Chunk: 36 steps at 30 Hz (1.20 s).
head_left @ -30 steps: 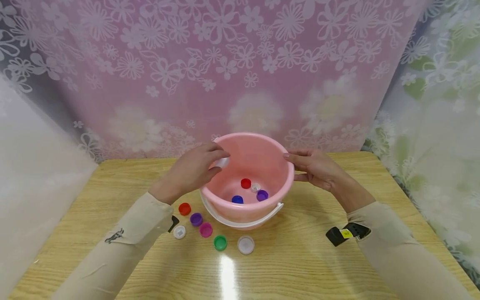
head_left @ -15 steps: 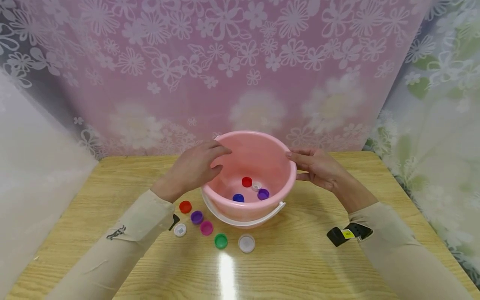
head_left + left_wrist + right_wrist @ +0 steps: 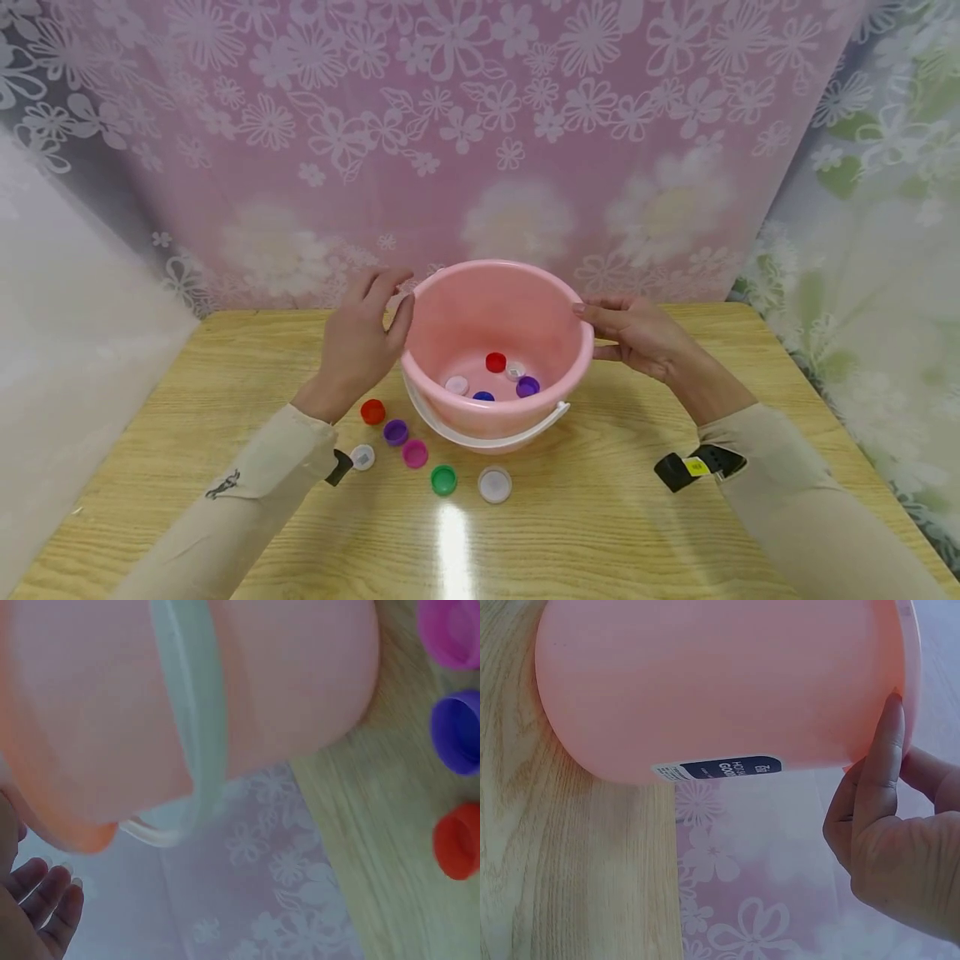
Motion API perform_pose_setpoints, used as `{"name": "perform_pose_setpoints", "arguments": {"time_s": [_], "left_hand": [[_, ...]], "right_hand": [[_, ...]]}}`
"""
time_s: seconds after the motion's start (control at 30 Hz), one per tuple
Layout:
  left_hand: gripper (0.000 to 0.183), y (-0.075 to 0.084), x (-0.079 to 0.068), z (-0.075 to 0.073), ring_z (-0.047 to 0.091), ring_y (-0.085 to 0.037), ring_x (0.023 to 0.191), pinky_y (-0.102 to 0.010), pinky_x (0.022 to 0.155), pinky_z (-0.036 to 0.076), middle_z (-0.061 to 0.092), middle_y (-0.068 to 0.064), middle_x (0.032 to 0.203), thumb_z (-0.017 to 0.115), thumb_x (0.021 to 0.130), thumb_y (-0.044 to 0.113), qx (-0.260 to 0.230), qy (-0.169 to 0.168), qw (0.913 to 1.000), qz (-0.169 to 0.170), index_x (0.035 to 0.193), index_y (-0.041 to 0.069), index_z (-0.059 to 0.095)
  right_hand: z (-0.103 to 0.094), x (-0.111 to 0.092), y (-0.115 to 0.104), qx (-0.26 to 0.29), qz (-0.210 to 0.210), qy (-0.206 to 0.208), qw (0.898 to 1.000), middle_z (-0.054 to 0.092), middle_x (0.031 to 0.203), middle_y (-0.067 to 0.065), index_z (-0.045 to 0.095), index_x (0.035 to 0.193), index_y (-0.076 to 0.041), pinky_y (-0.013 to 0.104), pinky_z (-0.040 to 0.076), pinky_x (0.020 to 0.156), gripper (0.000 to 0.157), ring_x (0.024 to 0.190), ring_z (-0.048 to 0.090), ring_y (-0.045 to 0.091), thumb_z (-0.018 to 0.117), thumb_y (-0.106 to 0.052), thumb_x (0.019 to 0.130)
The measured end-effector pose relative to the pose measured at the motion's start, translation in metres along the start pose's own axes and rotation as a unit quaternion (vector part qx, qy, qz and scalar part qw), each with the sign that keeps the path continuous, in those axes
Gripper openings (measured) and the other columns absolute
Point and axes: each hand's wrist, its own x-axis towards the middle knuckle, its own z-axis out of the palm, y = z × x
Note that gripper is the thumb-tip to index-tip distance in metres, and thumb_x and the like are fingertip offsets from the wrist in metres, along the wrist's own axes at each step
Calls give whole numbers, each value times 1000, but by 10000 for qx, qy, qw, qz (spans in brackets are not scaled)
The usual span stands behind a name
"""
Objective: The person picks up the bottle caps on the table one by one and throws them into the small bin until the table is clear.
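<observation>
A pink bucket [image 3: 495, 420] with a white handle [image 3: 491, 444] stands upright on the wooden table. My right hand [image 3: 637, 340] pinches its right rim, thumb over the edge; in the right wrist view, fingers [image 3: 877, 769] press the outer wall under the rim. My left hand [image 3: 363, 337] is at the left rim, thumb right at the edge and fingers loosely bent, with nothing in them. Inside the bucket lie bottle caps: a red cap [image 3: 496, 362], a purple cap [image 3: 527, 387], a blue cap [image 3: 483, 397], a white cap [image 3: 457, 385] and a clear-white cap [image 3: 515, 372].
Several caps lie on the table in front: a red one, a purple one, a magenta cap [image 3: 415, 454], a green cap [image 3: 444, 480] and white ones. A pink floral curtain [image 3: 495, 150] hangs behind the table [image 3: 600, 533].
The white cap has left my left hand and now lies inside the bucket. My left hand has drawn back left from over the opening. My right hand stays on the rim.
</observation>
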Motion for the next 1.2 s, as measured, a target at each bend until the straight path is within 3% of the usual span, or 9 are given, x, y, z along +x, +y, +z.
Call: {"name": "perform_pose_setpoints", "arguments": {"time_s": [0.13,0.27,0.4,0.57,0.67,0.73,0.83,0.97,1.2], "left_hand": [[24,-13,-13,-5,60,-25,86,-40,61,53,58,-12,106,51,97,12,63,-441,9977,-508,117,2,59],[24,-30,-31,-10,60,-26,87,-41,67,53,57,-13,106,48,95,9,140,-1410,9836,-1114,115,2,60],[26,-45,-50,-14,60,-29,93,-43,71,54,57,-13,111,53,92,11,139,-2437,9592,-1427,116,4,60],[32,-56,-71,-13,59,-30,100,-45,81,53,56,-11,117,62,89,14,-187,-3609,9212,-1440,120,4,60],[38,-57,-79,-11,58,-31,103,-46,86,51,55,-10,119,65,86,15,-288,-4137,8982,-1456,121,3,60],[40,-56,-84,-9,57,-31,105,-46,89,50,56,-10,118,67,83,14,-267,-4319,8910,-1373,121,3,60],[42,-55,-90,-7,57,-30,104,-46,90,50,57,-10,117,71,79,14,-178,-4392,8896,-1238,118,3,63],[35,-55,-96,-4,58,-27,99,-43,88,51,59,-8,111,73,78,12,-216,-4330,8960,-957,112,4,66],[20,-59,-102,0,59,-21,87,-38,83,52,62,-4,95,71,76,0,-303,-4023,9145,-300,95,7,70]], "right_hand": [[-1,1,-1,-53,-22,-61,10000,62,107,13,46,127,9,30,56,75,46,92,66,21,60,-21,95],[-1,0,-2,-86,-15,-77,9999,62,105,12,49,122,9,30,57,74,41,90,66,21,60,-20,96],[-1,-1,-3,-142,0,-70,9999,62,104,12,50,121,8,31,57,75,39,91,66,21,60,-20,96],[-1,-1,-3,-68,-3,-88,9999,63,104,12,50,122,8,31,57,74,40,90,67,21,60,-20,96],[-2,-1,-3,3,-18,-98,10000,63,103,12,51,120,7,31,57,74,38,90,67,21,60,-20,95],[-2,0,-2,21,-27,-94,9999,63,103,11,53,119,6,31,57,74,36,90,66,20,60,-20,95],[-2,0,-1,46,-27,-100,9999,63,103,11,53,118,6,31,57,74,34,90,66,20,60,-19,95],[-2,1,0,72,-15,-111,9999,62,104,11,51,120,6,31,57,74,37,91,66,20,60,-19,95],[-3,1,0,141,-14,-120,9998,62,105,11,49,123,7,31,56,75,41,92,66,20,61,-20,95]]}}
